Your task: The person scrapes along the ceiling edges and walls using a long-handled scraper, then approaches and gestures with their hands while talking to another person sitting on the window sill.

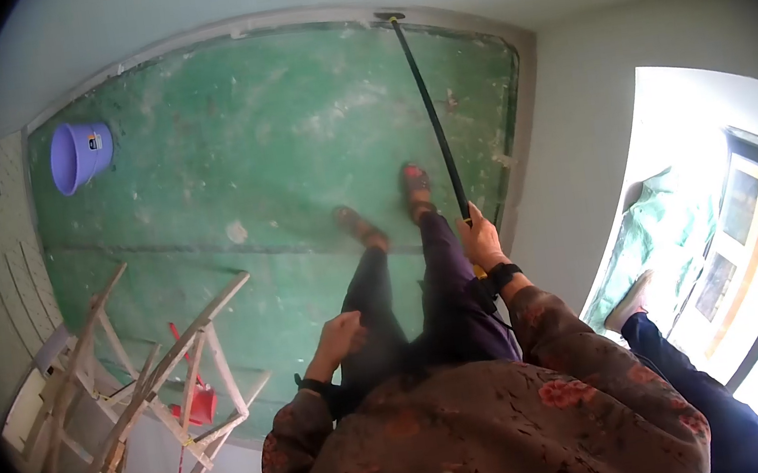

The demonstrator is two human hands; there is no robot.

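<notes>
My right hand [483, 240] is wrapped round the lower part of a long black pole [432, 113] with yellow fittings. The pole slants away from me across the green floor covering [224, 152]. Its small flat dark head [389, 17] lies at the far edge, against the base of the wall. In front of my body, my left hand [342, 337] is curled closed, apart from the pole, and I see nothing in it. Both wrists have dark bands. My feet stand on the green covering, to the left of the pole.
A purple bucket [83, 154] sits at the far left. Wooden sawhorse-like frames [146, 392] stand at the lower left, with a red dustpan [196, 406] among them. On the right, another person's leg [668, 361] shows by a bright opening with green sheeting [656, 233].
</notes>
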